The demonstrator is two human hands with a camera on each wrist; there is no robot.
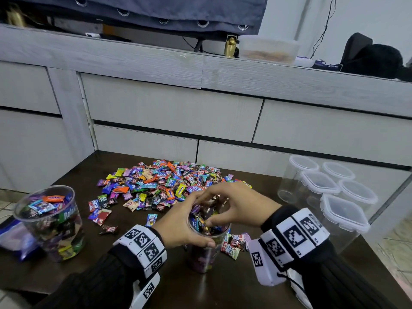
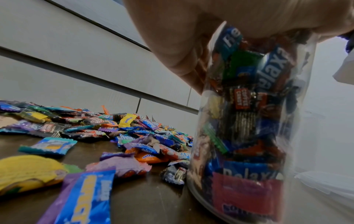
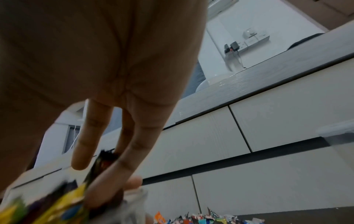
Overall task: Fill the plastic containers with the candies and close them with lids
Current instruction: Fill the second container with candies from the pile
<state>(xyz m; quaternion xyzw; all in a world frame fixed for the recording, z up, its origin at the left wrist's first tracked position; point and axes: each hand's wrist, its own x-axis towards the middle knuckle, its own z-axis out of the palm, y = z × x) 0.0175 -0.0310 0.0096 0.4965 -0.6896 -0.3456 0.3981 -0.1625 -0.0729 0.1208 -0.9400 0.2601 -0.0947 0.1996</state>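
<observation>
While left hand [image 1: 178,226] grips the container [image 1: 206,248] near its rim, right hand [image 1: 231,205] pinches candies over its mouth (nearly full). Candy pile [image 1: 165,184] lies behind the container, lidded empties [image 1: 330,192] to its right. Filling step; next needs a lid.

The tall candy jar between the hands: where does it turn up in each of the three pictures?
Head view: the jar stands low in the middle, with the left hand round its rim.
Left wrist view: the jar fills the right half, seen from low down.
Right wrist view: only its blurred rim shows at the bottom, left of centre.
Shared landmark: the candy pile.
</observation>
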